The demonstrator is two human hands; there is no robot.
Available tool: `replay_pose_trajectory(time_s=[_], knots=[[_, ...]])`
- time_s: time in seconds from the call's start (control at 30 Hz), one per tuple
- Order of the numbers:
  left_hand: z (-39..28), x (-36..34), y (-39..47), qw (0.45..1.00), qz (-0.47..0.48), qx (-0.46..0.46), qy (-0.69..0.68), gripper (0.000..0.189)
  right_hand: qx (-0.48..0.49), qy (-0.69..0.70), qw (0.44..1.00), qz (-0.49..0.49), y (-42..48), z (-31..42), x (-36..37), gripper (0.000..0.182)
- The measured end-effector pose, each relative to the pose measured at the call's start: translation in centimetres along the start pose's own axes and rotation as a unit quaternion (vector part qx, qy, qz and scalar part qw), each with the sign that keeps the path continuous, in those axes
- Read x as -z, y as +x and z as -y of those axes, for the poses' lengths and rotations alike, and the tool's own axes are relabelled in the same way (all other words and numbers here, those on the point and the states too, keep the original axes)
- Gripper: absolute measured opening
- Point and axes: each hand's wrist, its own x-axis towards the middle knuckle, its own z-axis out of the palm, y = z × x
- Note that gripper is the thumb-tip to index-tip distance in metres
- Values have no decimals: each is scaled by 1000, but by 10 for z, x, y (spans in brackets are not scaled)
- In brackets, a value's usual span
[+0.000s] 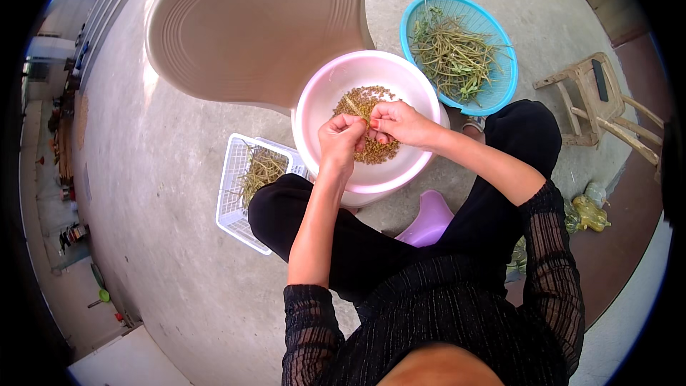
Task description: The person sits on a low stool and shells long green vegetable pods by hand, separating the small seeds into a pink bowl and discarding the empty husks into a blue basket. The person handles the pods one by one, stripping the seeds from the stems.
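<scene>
A slender dry bean pod [351, 104] is pinched between my two hands above a pale pink plastic basin [303, 123]. My left hand [342, 136] grips it with thumb and forefinger. From the other side my right hand [399, 122] has its fingertips on the same pod, its other fingers curled. Small brown-green beans [378, 156] lie spread over the basin's bottom, partly hidden by both hands. The basin stands in front of my knees.
At the upper right, a blue plastic basket [506, 72] holds pods and stems [455, 56]. A white basket [228, 201] with pods [262, 171] stands left. Beige moulded plastic furniture [257, 27] adjoins the basin. A purple plastic stool [429, 220], wooden stool [584, 94] and pumpkins [590, 213] are nearby.
</scene>
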Motion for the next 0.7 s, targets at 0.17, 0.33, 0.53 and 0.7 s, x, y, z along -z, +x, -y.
replay_pose_trajectory(time_s=[0.17, 0.33, 0.53, 0.7], knots=[[-2, -5, -4, 1000, 26, -11, 13, 6, -84, 108, 988, 65, 0, 12, 2, 24], [-2, -7, -3, 1000, 28, -7, 3, 7, -59, 105, 992, 34, 3, 2, 1, 24], [1, 0, 0, 999, -16, 19, -40, 6, -15, -5, 1000, -12, 3, -2, -2, 22], [-4, 4, 1, 998, -39, 3, -49, 4, 14, -56, 998, 10, -1, 4, 3, 10]])
